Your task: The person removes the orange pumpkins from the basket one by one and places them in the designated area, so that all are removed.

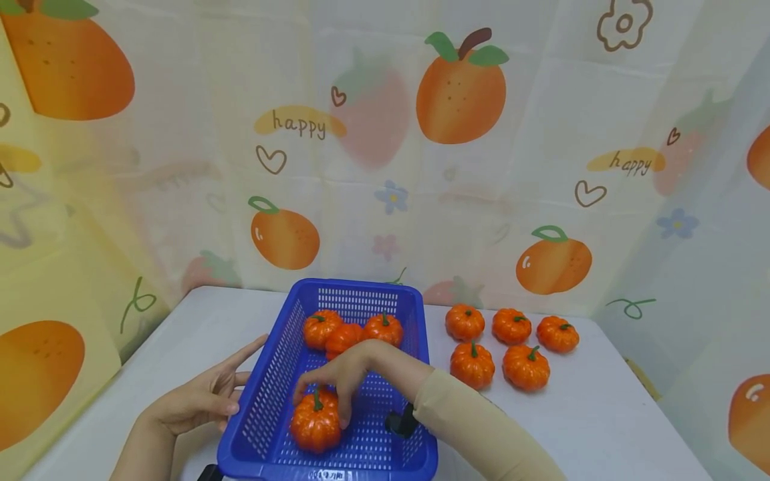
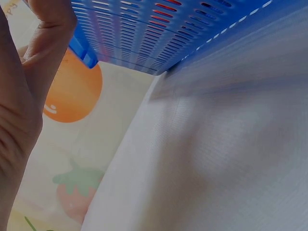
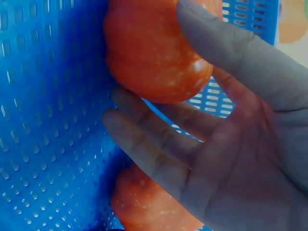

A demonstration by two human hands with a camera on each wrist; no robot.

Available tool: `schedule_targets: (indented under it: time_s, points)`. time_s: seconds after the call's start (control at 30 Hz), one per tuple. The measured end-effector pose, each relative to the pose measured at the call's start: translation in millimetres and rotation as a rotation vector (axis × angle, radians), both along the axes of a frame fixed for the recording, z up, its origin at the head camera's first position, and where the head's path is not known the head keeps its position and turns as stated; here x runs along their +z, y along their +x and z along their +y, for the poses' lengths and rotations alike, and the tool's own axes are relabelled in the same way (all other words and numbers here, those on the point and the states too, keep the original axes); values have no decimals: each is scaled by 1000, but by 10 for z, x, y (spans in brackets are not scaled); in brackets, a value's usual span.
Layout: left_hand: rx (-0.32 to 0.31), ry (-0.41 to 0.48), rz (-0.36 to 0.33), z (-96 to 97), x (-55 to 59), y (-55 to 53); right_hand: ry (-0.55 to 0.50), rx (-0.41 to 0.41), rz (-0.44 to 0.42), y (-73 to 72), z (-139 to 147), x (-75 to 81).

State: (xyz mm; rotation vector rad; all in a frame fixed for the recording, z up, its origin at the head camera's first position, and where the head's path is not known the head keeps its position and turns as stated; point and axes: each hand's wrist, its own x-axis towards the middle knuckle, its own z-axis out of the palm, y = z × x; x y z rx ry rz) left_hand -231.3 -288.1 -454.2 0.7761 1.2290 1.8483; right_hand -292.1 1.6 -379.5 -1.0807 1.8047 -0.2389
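Note:
A blue plastic basket [image 1: 259, 387] with slotted walls stands on the white table. Inside its near half, my right hand [image 1: 343, 374] holds a small orange pumpkin [image 1: 315, 427] with a green stem. In the right wrist view, the thumb [image 3: 216, 36] lies along one side of that pumpkin [image 3: 154, 53] and fingers reach round the other. My left hand [image 1: 201, 397] is at the basket's left wall, fingers extended and thumb near the rim. In the left wrist view, part of this hand [image 2: 48, 48] shows beside the basket wall [image 2: 139, 33].
Three more pumpkins, one of them an orange pumpkin [image 1: 322, 329], sit at the basket's far end. Right of the basket, several pumpkins stand in two rows, including a front pumpkin [image 1: 472, 367]. A fruit-printed curtain [image 1: 385, 200] hangs behind the table [image 1: 613, 407].

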Motion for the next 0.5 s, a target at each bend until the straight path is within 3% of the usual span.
schedule_targets:
  time_s: [0.17, 0.5]
  points:
    - [-10, 5, -9, 8, 7, 0, 5, -52, -17, 38, -3, 3]
    - [-19, 12, -6, 10, 19, 3, -81, -38, -5, -26, 46, 70]
